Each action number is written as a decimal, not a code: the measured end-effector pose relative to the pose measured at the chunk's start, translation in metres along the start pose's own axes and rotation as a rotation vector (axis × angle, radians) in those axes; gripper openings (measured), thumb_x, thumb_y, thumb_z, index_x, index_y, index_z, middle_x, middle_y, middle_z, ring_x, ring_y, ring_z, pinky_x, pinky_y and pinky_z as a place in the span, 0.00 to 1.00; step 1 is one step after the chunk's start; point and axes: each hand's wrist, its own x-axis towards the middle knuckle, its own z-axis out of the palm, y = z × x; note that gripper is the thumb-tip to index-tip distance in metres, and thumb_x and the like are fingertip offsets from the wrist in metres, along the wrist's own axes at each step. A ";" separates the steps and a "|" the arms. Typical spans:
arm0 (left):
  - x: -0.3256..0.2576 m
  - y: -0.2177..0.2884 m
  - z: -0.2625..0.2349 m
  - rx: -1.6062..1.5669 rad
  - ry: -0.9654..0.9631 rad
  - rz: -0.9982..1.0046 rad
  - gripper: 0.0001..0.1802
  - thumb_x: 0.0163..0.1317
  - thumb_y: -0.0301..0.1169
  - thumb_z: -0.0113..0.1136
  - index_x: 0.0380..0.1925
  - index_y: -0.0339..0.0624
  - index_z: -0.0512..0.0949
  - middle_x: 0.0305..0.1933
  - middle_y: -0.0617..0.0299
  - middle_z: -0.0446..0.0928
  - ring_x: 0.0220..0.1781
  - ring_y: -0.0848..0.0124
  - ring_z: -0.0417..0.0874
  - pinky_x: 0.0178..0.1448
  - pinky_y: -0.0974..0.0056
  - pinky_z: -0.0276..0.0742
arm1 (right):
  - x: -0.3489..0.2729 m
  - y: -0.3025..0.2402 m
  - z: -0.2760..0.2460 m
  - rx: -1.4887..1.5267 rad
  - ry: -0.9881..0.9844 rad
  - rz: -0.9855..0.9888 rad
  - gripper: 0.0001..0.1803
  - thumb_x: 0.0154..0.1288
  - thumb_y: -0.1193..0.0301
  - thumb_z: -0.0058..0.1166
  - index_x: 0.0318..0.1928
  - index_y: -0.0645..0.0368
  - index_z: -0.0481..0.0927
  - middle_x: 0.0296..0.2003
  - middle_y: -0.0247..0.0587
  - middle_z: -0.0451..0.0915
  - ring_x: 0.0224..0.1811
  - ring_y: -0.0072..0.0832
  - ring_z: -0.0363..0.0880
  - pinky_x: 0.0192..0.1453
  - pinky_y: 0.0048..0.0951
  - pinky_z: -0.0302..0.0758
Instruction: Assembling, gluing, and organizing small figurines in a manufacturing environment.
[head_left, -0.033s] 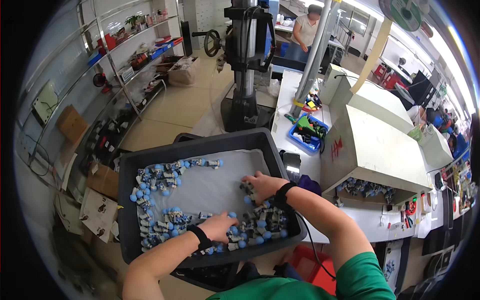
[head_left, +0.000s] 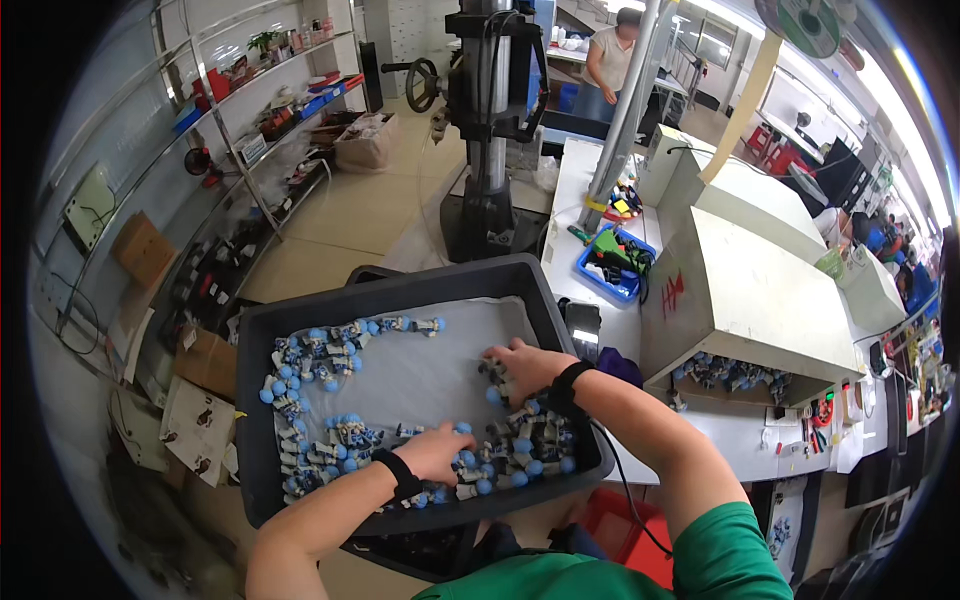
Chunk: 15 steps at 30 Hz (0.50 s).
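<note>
A large dark grey tray [head_left: 395, 285] with a pale sheet on its bottom holds many small figurines with round blue heads. Inside the tray's right half, my right hand [head_left: 535, 370] curls its fingers around a blue-headed figurine [head_left: 494, 394], partly covered by the hand. My left hand [head_left: 430, 456] reaches down among the figurines at the tray's near side. Its fingers are bent and closed, and their tips are hidden, so what they grip cannot be made out. More figurines [head_left: 325, 350] lie in a curved band along the far left. Each wrist wears a black band.
A white worktable [head_left: 615, 330] to the right carries a blue basket [head_left: 612, 265], a phone [head_left: 583, 325] and a white box-like housing [head_left: 760, 290] with more figurines under it. A black column machine [head_left: 490, 130] stands beyond the tray. Shelves [head_left: 240, 90] line the left. A person [head_left: 612, 60] stands far back.
</note>
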 end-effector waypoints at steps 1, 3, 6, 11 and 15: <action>0.000 -0.004 0.003 -0.124 0.039 0.017 0.35 0.40 0.36 0.70 0.54 0.53 0.72 0.51 0.44 0.68 0.49 0.44 0.76 0.54 0.50 0.74 | -0.002 -0.002 -0.004 0.056 0.044 0.014 0.50 0.38 0.65 0.68 0.66 0.46 0.59 0.55 0.58 0.64 0.56 0.54 0.72 0.59 0.41 0.73; 0.004 -0.007 0.007 -0.160 0.031 0.013 0.35 0.39 0.37 0.69 0.53 0.52 0.72 0.51 0.44 0.68 0.49 0.44 0.76 0.54 0.50 0.74 | 0.003 0.010 -0.003 0.107 0.049 0.003 0.50 0.39 0.61 0.68 0.66 0.46 0.59 0.56 0.60 0.64 0.56 0.55 0.72 0.60 0.41 0.72; 0.006 -0.010 0.006 -0.279 0.045 0.041 0.34 0.40 0.37 0.68 0.52 0.47 0.72 0.48 0.43 0.70 0.51 0.47 0.73 0.55 0.54 0.72 | 0.007 0.023 0.002 0.259 0.227 -0.061 0.55 0.38 0.57 0.71 0.68 0.50 0.55 0.58 0.62 0.63 0.58 0.53 0.71 0.62 0.39 0.71; 0.004 -0.025 -0.002 -0.435 0.048 0.043 0.33 0.42 0.37 0.68 0.52 0.44 0.71 0.44 0.49 0.74 0.45 0.58 0.77 0.47 0.59 0.75 | -0.023 -0.011 -0.023 0.793 0.130 -0.051 0.60 0.41 0.57 0.74 0.70 0.53 0.49 0.59 0.55 0.62 0.52 0.40 0.74 0.39 0.32 0.80; -0.002 -0.029 -0.014 -0.994 -0.092 -0.158 0.33 0.49 0.29 0.69 0.56 0.43 0.67 0.34 0.62 0.76 0.27 0.76 0.77 0.27 0.70 0.75 | -0.049 -0.018 -0.027 0.928 0.181 -0.091 0.59 0.46 0.60 0.71 0.72 0.57 0.45 0.60 0.52 0.58 0.53 0.35 0.71 0.45 0.31 0.78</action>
